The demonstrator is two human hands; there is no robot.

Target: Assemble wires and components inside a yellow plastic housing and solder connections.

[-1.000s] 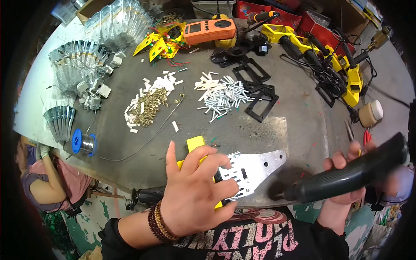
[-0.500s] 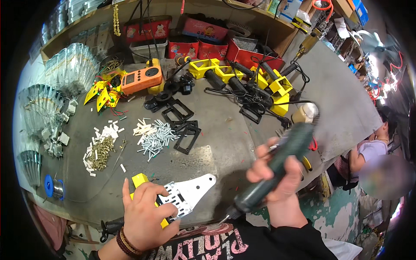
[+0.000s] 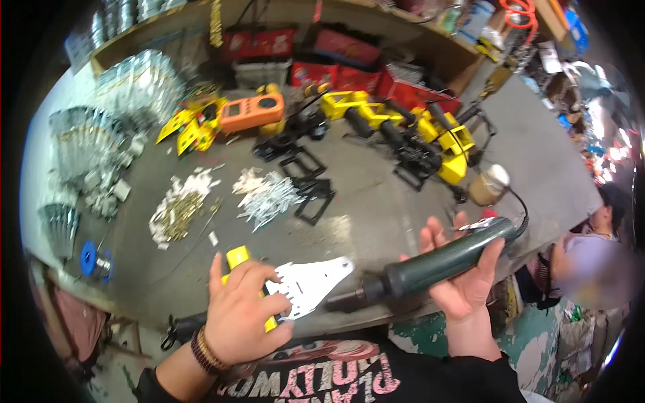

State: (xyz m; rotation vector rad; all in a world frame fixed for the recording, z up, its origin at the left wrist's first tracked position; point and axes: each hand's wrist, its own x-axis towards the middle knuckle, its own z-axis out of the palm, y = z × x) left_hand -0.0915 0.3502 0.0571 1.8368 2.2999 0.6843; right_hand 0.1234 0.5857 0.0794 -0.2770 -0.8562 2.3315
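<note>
Head view: left fingers [image 3: 259, 272] spread over metal plate's [image 3: 311, 283] edge; upturned right fingers [image 3: 427, 240] clasp screwdriver [image 3: 440, 265].

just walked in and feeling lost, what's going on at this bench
Someone is working at a bench with both bare hands. The left hand holds a yellow piece and a silver plate together near the front edge. The right hand holds a dark corded power tool, its thin bit pointing left toward the plate; whether they touch is unclear. Beyond lie silvery screws and brass-coloured parts, with an orange meter farther back.
</note>
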